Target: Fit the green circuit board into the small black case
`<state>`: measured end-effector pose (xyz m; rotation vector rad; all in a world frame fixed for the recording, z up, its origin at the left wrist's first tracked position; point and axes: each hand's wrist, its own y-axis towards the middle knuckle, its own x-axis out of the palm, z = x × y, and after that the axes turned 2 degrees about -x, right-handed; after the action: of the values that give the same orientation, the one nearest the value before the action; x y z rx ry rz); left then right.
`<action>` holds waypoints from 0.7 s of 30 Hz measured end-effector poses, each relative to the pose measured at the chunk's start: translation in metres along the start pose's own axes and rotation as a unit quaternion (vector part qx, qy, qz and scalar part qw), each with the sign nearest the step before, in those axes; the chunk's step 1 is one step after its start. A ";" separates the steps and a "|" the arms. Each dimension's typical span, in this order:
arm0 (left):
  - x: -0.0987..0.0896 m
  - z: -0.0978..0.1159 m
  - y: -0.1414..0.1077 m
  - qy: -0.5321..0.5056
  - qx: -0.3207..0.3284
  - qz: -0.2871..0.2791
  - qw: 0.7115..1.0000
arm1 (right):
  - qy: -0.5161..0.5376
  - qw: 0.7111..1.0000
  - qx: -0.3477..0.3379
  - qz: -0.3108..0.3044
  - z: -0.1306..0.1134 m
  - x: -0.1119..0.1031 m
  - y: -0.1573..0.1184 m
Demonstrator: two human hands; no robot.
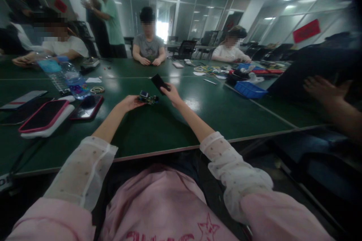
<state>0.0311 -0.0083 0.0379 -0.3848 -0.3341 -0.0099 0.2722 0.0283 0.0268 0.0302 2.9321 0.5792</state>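
Just left of the middle of the head view, my left hand (130,103) holds a small electronic assembly (147,98) with a little screen and exposed circuit parts, low over the green table (158,128). My right hand (172,94) grips the lower end of a flat black rectangular object (158,83), possibly a phone, tilted up and to the left. A narrow gap separates the black object from the assembly. The fingertips of my left hand are partly hidden behind the assembly.
Several phones, one a red-edged phone (87,107), and water bottles (74,79) stand or lie at the left. A blue tray (250,89), a pen (210,81) and cables (205,69) are at the right. People sit across; another person's hand (325,90) reaches in at right.
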 end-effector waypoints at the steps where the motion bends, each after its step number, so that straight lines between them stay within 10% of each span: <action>1: 0.000 0.000 -0.001 0.001 -0.001 0.002 1.000 | 0.017 1.000 0.008 -0.006 -0.001 0.001 -0.001; 21: 0.002 -0.001 -0.004 -0.006 0.001 -0.003 1.000 | -0.117 0.968 -0.165 -0.147 -0.012 0.013 -0.017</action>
<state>0.0327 -0.0125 0.0388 -0.3823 -0.3467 -0.0124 0.2575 0.0090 0.0296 -0.3444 2.5139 0.9293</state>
